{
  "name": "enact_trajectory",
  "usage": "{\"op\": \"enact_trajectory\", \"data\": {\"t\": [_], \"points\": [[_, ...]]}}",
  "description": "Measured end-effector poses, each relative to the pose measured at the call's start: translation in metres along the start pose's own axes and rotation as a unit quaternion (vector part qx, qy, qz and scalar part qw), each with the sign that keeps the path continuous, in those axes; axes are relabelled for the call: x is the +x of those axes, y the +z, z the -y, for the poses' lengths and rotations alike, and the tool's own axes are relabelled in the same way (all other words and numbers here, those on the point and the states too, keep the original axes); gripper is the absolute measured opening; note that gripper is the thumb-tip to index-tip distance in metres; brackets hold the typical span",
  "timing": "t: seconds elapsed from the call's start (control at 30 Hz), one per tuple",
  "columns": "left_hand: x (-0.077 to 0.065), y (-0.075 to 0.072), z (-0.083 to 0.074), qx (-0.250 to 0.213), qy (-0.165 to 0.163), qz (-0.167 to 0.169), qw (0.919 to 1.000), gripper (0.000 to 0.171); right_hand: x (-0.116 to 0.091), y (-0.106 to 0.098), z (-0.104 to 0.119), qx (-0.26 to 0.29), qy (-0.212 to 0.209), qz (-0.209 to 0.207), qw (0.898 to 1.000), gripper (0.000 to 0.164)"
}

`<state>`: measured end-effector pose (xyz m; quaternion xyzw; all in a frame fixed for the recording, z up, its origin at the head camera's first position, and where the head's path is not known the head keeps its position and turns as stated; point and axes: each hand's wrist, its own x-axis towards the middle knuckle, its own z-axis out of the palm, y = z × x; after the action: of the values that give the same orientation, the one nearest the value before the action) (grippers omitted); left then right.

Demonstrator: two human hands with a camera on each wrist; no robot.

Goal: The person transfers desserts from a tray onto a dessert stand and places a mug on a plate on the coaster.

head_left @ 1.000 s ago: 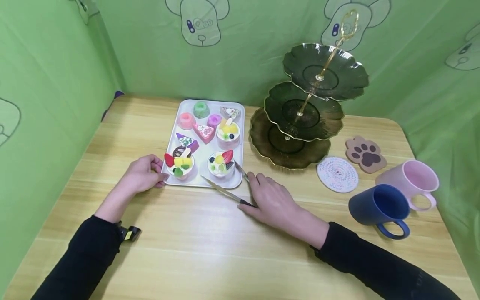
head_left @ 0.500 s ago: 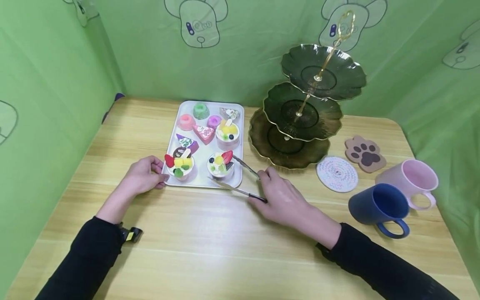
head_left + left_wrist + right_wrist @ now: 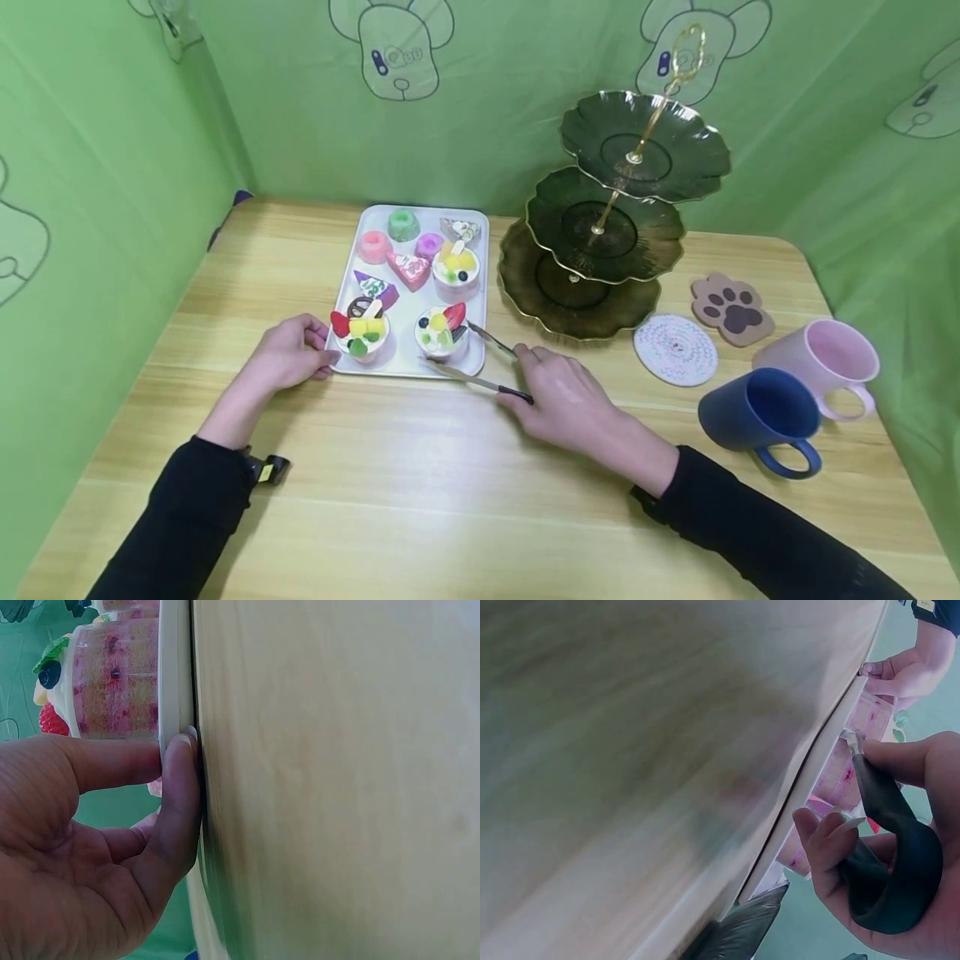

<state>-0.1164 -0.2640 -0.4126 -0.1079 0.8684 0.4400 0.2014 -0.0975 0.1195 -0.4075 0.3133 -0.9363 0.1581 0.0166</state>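
At the centre right, a pair of tongs [image 3: 480, 382] is gripped by the right hand [image 3: 568, 398]; its 2 arms are spread apart, 1 to each side of a dessert cup [image 3: 439, 335] just below the centre of the frame. Whether the cup is touched by the tips cannot be told. Left of centre, the near left corner of a white tray [image 3: 405, 354] is pinched between thumb and finger of the left hand [image 3: 288, 354].

At the lower right, a blue mug [image 3: 738, 410] is set just in front of a pink mug [image 3: 791, 354]. On the tray, that cup and a 2nd fruit-topped cup [image 3: 363, 333] are placed along the near edge; a 3rd cup [image 3: 455, 275], 3 cake slices [image 3: 409, 270] and 3 rounded, dimpled sweets [image 3: 374, 248] are grouped farther up.

On the right, a round coaster [image 3: 675, 350] and a paw-shaped coaster [image 3: 708, 292] are laid near a dark, gold-edged 3-tier stand [image 3: 652, 242]. A wood-grain table [image 3: 390, 500] is enclosed by green cloth [image 3: 292, 108] printed with animal-head outlines.
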Motion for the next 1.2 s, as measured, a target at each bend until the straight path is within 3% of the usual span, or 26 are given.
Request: {"op": "enact_trajectory", "data": {"t": [0.57,0.87,1.2], "points": [[0.0,0.003,-0.002,0.009,-0.006,-0.001,0.9999,0.041,-0.003,-0.001,-0.005,0.013,-0.006,-0.008,1.0,0.053],[0.0,0.002,-0.001,0.017,-0.003,-0.003,0.9998,0.041,-0.012,-0.028,-0.007,0.032,-0.002,-0.026,0.999,0.055],[-0.001,0.003,-0.003,0.019,-0.004,-0.002,0.9998,0.038,-0.054,-0.063,-0.032,0.007,0.058,-0.032,0.998,0.049]]}}
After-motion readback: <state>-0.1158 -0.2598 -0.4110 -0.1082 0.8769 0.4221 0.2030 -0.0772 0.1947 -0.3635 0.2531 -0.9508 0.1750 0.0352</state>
